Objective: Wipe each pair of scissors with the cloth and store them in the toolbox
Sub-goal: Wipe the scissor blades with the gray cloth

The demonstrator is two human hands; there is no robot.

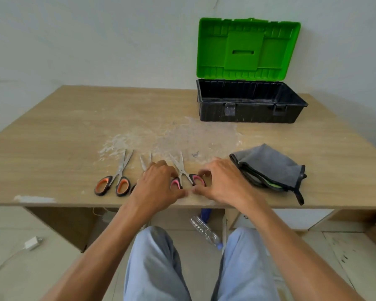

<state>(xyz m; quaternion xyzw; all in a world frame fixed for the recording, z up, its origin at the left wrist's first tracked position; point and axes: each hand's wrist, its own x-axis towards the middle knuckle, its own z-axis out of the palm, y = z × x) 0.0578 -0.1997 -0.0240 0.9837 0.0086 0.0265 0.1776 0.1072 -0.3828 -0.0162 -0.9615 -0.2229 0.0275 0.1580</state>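
Both hands on the pink scissors (180, 167) at the table's (52, 137) near edge.
Orange scissors (112, 183) lie alone at left. The next pair (145, 162) shows only blades past the left hand (159, 181), whose curled fingers hold one pink loop. The right hand (221, 181) pinches the other loop, blades slightly parted. The folded cloth (269, 170) is just right of that hand, and the toolbox (248, 114) stands open at the back right.

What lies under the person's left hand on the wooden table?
The middle pair of scissors: its steel blade tips stick out past the left hand, and a sliver of black handle shows beside the wrist. The handle colour is covered.
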